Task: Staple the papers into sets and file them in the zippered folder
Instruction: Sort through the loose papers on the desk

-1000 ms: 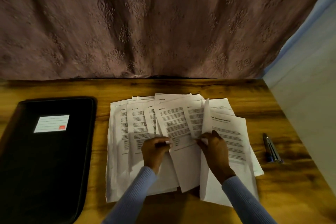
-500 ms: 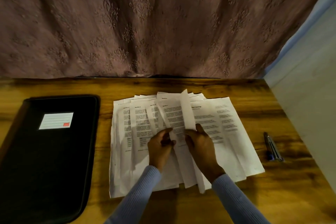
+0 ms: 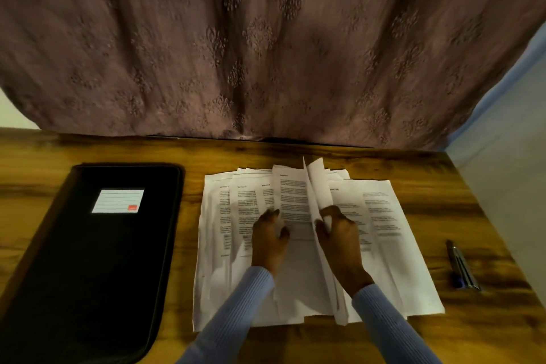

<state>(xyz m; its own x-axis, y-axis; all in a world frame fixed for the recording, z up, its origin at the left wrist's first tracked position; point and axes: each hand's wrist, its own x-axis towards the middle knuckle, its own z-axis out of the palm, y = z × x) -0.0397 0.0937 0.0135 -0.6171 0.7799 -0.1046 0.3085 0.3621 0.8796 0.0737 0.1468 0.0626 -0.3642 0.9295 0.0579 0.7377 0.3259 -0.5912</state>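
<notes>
head view, looking down at a wooden table (image 3: 443, 340).

right hand (image 3: 339, 238): fingers curled, thumb and fingertips pinching a sheet (image 3: 317, 183) that stands up on edge and bends away from the hand toward the curtain. blue ribbed sleeve runs back from the wrist to the bottom edge of view.

left hand (image 3: 267, 241): just to the left of the right hand, apart from it, with a printed page showing between them. fingers fairly straight and a little spread, resting flat on the papers (image 3: 381, 233); thumb points toward the lifted sheet. exact contact of each fingertip cannot be told, the view is soft with blur.

papers: fanned and overlapping under both hands, printed text facing up, spreading out to either side of the hands and beyond the fingertips. near edges lie ragged beside the wrists.

folder (image 3: 97, 260): black, zipped round its edge, lying flat well to the left of the left hand, not touching the papers. white lined label with a small red mark on its cover.

stapler (image 3: 461, 267): slim, metal with a blue end, well to the right of the right hand, clear of the papers' edge.

curtain (image 3: 266, 44): mauve, patterned, hanging beyond the fingertips along the table's far edge.
</notes>
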